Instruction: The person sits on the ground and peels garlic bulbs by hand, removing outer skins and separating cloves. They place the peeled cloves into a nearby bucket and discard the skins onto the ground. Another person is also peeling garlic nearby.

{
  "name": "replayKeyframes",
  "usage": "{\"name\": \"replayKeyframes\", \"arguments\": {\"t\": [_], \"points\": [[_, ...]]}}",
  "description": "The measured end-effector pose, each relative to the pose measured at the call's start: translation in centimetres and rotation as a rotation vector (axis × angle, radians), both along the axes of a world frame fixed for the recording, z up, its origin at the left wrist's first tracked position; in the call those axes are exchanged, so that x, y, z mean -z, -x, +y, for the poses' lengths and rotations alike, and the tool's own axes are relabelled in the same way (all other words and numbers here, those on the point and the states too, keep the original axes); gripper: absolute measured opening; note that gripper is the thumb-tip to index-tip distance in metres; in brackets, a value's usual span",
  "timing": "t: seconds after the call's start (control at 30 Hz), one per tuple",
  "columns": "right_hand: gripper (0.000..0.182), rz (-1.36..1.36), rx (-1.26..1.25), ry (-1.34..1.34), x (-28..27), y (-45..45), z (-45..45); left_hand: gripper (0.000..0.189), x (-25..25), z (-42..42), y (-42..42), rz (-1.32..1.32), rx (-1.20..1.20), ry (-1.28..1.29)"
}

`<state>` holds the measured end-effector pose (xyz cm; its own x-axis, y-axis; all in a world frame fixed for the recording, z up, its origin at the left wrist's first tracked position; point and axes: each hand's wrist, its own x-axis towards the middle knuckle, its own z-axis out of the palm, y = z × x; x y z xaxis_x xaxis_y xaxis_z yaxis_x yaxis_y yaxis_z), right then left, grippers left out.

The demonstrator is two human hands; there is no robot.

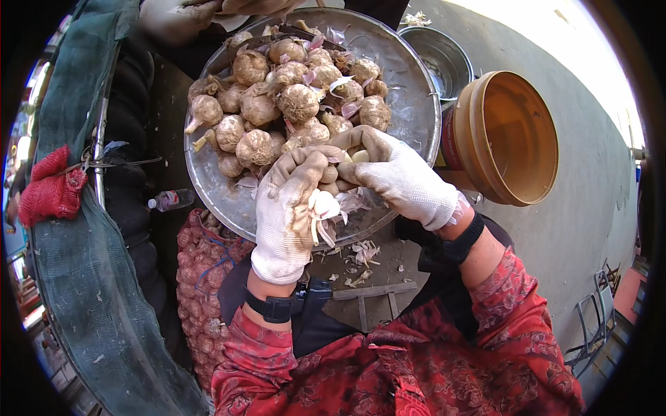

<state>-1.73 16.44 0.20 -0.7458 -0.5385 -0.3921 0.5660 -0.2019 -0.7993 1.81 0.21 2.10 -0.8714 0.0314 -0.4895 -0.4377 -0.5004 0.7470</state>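
Note:
Unpeeled garlic bulbs point(298, 102) lie heaped on a round metal tray point(416, 93). Over the tray's near part, my left hand point(291, 208), in a soiled white knit glove, is curled around garlic cloves point(328, 177); a partly peeled piece of garlic point(323, 204) with stem strips shows beside its palm. My right hand point(400, 171), gloved too, meets the left and pinches pale garlic cloves point(360, 156) between thumb and fingers. Papery garlic skins point(354, 202) lie below the fingers. The curled fingers partly hide what both hands hold.
Right of the tray stand an orange-brown plastic bucket point(520, 140) and a metal basin point(458, 57). A red mesh sack of garlic point(200, 291) and a plastic bottle point(171, 200) are at left. Another person's gloved hand point(174, 18) is at the tray's far left edge.

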Motion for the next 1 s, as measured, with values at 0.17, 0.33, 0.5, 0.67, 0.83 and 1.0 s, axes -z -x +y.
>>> {"name": "replayKeyframes", "arguments": {"t": [0.17, 0.33, 0.5, 0.67, 0.83, 1.0], "points": [[0.03, 0.029, 0.021, -0.037, 0.2, -0.4, -0.5, 0.018, 1.7, -1.0, -0.5, 0.019, -0.148, -0.015], [0.029, -0.004, 0.088, -0.031, 0.4, -0.2, 0.4, 0.024, 1.3, -0.8, -0.3, 0.046, -0.045, 0.129], [0.034, -0.067, 0.169, 0.101, -0.1, 0.6, 2.4, 0.028, 3.5, -2.0, -0.2, 0.23, 0.086, 0.314], [0.031, 0.068, 0.414, -0.039, -2.9, 4.4, 6.2, 0.04, 4.5, -2.2, -0.5, 0.439, 0.258, 0.717], [0.042, 0.576, 0.702, -1.233, -4.2, 10.5, 11.3, 0.04, 3.6, -1.7, 0.0, 0.331, 0.169, 0.405], [0.032, 0.443, 0.545, -0.65, -4.3, 6.5, 8.7, 0.05, 4.5, -1.9, -0.2, 0.744, 0.265, 1.146]]}}
